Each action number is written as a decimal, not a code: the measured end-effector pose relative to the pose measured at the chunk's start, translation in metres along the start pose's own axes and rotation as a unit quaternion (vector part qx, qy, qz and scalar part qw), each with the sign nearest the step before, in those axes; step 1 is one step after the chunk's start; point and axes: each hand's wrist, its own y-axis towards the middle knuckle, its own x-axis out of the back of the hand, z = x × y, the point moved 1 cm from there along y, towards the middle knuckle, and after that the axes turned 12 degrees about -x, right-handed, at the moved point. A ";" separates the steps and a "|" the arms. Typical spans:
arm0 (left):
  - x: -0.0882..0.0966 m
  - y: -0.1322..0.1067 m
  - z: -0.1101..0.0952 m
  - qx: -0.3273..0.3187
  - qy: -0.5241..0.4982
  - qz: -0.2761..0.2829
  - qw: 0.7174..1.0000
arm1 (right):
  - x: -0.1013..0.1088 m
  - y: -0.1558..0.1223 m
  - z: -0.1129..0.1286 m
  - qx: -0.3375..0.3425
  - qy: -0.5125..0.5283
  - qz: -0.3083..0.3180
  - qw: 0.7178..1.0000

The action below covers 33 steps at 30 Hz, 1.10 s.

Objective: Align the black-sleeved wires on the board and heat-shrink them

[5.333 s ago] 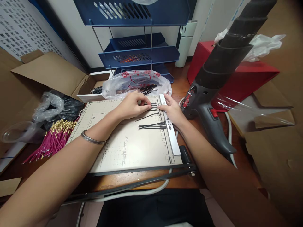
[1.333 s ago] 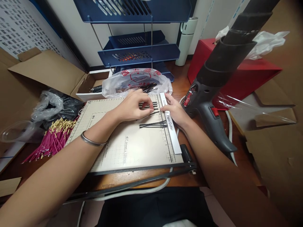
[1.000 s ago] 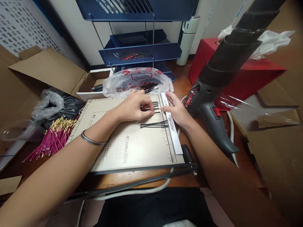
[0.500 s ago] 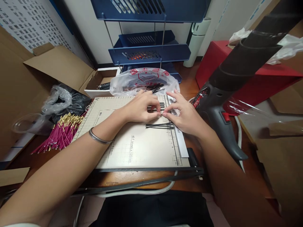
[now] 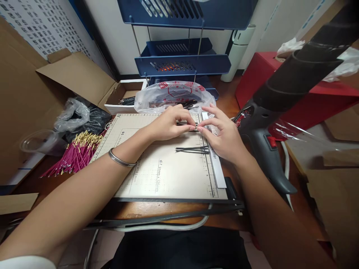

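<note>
My left hand (image 5: pixel 175 123) is closed in a pinch over the paper cutter's cream board (image 5: pixel 179 175). Its thumb and forefinger hold what looks like a thin black wire, mostly hidden by the fingers. Fingertip to fingertip with it, my right hand (image 5: pixel 221 134) pinches the wire's small end, its other fingers spread. Several black wires (image 5: pixel 192 149) lie side by side on the board below the hands, reaching to the ruled strip at the right. More black wires (image 5: pixel 182 123) show partly behind my left fingers.
Magenta wires with gold tips (image 5: pixel 81 149) are heaped at the left. Behind the board are a clear plastic bag (image 5: pixel 148 102), an open carton (image 5: pixel 112 108) and blue shelves (image 5: pixel 182 65). A dark heat gun (image 5: pixel 266 127) stands at the right, near a red box (image 5: pixel 255 74).
The view has shifted slightly, so the scene sits a little further right. Both hands stay pinched together over the board, their fingertips now slightly higher and closer to each other.
</note>
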 end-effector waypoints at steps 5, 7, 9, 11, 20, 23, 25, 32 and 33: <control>0.002 0.002 -0.001 0.002 -0.017 0.014 1.000 | 0.004 0.000 0.003 -0.007 0.008 0.028 1.000; 0.003 0.002 -0.003 0.003 -0.021 0.022 1.000 | 0.005 0.000 0.004 -0.014 0.010 0.038 0.999; 0.004 0.001 -0.003 0.007 -0.027 0.032 0.999 | 0.006 0.000 0.003 -0.021 0.005 0.048 0.999; 0.006 0.000 -0.002 0.021 -0.030 0.037 0.999 | 0.007 0.000 0.002 -0.029 -0.002 0.056 0.998; 0.005 0.001 -0.003 0.018 -0.025 0.053 0.998 | 0.009 0.001 0.002 -0.056 -0.001 0.073 0.996; 0.002 0.001 -0.003 0.007 -0.028 0.056 0.998 | 0.009 0.001 0.001 -0.057 -0.004 0.079 0.995; 0.002 0.001 -0.003 0.001 -0.032 0.054 0.998 | 0.008 0.001 0.000 -0.057 -0.005 0.085 0.995; 0.002 0.000 -0.002 -0.002 -0.044 0.065 0.997 | 0.008 0.000 0.001 -0.060 -0.002 0.098 0.993; 0.002 0.000 -0.001 0.004 -0.042 0.063 0.997 | 0.008 0.000 0.001 -0.060 -0.004 0.097 0.993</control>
